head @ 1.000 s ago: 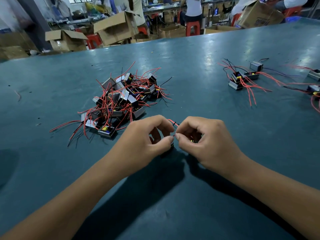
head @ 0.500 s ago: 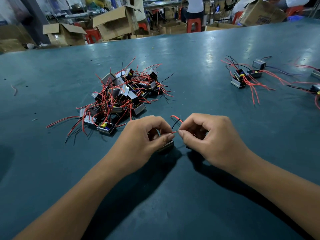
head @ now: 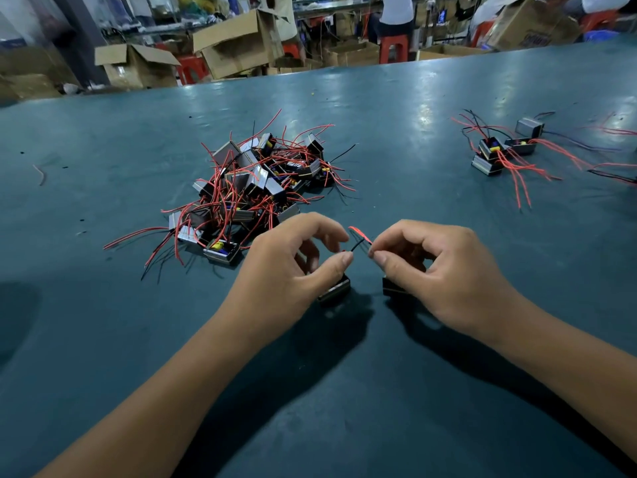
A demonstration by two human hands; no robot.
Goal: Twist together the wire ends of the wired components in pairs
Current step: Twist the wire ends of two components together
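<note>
Two small black-and-silver wired components sit on the teal table under my hands, one (head: pixel 335 291) below my left hand (head: pixel 293 270) and one (head: pixel 391 288) below my right hand (head: pixel 444 270). Thin red and black wire ends (head: pixel 360 238) rise between the hands. My right thumb and forefinger pinch the wires. My left thumb tip sits by a black wire with the fingers curled above; whether it holds the wire I cannot make out. A tangled pile of such components (head: pixel 251 188) with red wires lies just beyond my left hand.
A smaller group of components (head: pixel 496 151) with long red wires lies at the right, more wires reaching the right edge. Cardboard boxes (head: pixel 238 43), red stools and standing people are beyond the table's far edge. A wire scrap (head: pixel 40 174) lies far left.
My hands have drawn slightly apart, exposing both component bodies on the table. The wire ends between them now stand up more clearly.
</note>
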